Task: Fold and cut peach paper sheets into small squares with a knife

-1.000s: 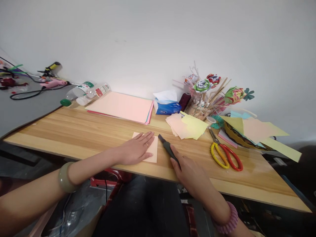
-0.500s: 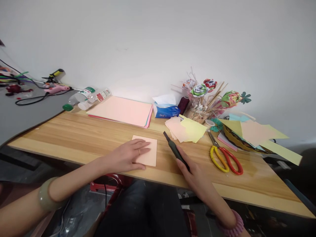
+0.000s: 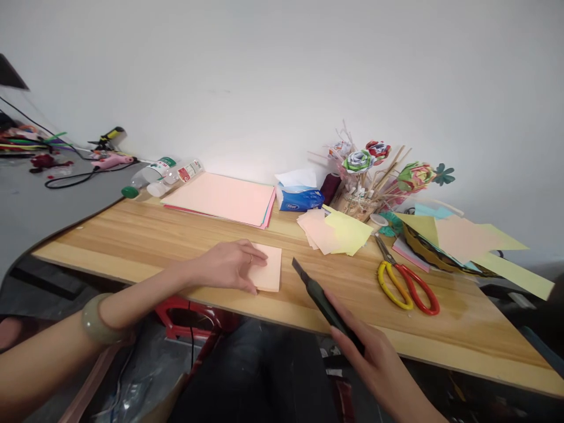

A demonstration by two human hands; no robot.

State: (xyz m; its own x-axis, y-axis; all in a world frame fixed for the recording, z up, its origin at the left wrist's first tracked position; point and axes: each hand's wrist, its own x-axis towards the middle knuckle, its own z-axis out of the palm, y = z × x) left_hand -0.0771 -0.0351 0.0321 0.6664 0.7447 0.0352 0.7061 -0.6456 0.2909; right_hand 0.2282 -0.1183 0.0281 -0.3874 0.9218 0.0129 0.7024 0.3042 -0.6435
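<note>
A small pale pink paper [image 3: 272, 271] lies near the front edge of the table, with a thin edge of a second layer showing at its bottom. My left hand [image 3: 235, 264] has it by the left side, fingers bent over the top and thumb at the lower edge. The palm hides the paper's left part. To the right, my right hand [image 3: 368, 349] is wrapped around a dark green utility knife [image 3: 328, 305]. Its blade is out and points up and left, apart from the paper.
Scissors [image 3: 403, 282] with yellow and red handles lie right of the knife. Behind are loose pink and yellow sheets [image 3: 348, 232], a tissue pack [image 3: 299, 198], paper flowers [image 3: 359, 160] and a large paper stack [image 3: 220, 197]. A basket [image 3: 434, 254] of papers stands right; plastic bottles [image 3: 154, 170] lie left.
My left hand has drawn its fingers in from lying flat on the paper to gripping its left side. My right hand has moved the knife down and back toward me.
</note>
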